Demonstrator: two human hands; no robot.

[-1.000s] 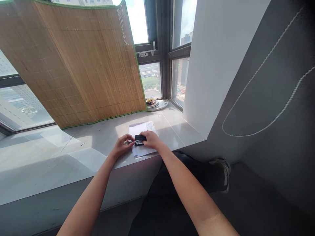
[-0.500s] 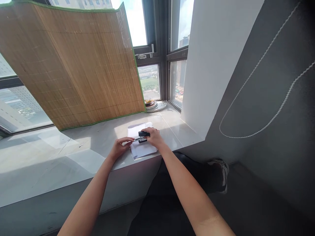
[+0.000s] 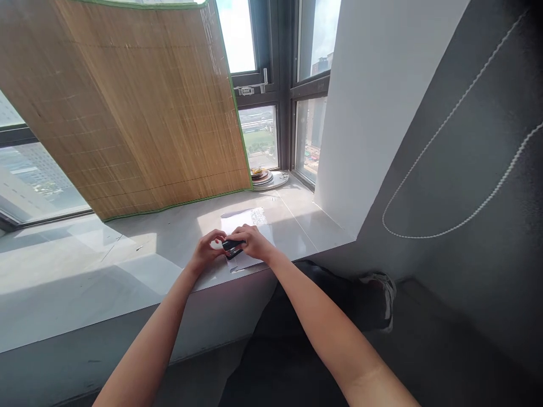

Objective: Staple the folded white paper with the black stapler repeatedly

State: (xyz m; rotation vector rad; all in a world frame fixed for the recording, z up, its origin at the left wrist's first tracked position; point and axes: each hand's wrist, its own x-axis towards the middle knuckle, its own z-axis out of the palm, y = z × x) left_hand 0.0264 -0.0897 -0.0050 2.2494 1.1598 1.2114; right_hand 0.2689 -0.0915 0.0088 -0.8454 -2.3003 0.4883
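A black stapler [image 3: 234, 245] is in my right hand [image 3: 251, 239], whose fingers and thumb wrap round its back part. Its front end points left, and a gap shows between the top arm and the base. My left hand [image 3: 207, 249] curls round that front end, with the thumb low and the fingers above; its exact contact is partly hidden. Beneath the stapler lie white sheets of paper [image 3: 258, 219] on the sill, with dark writing near the top right corner. The hands cover much of the paper's middle.
The pale tiled window sill [image 3: 169, 237] runs along the windows. A bamboo mat with green edging [image 3: 161, 113] leans against the glass. Stacked plates [image 3: 271, 181] stand in the corner. A white beaded cord [image 3: 424, 236] hangs at right. My leg in dark trousers [image 3: 322, 288] is below the sill.
The stapler has moved left and slightly toward me, and is tilted differently. My left fingers have shifted from a thin metallic part at its front to curl round the front end.
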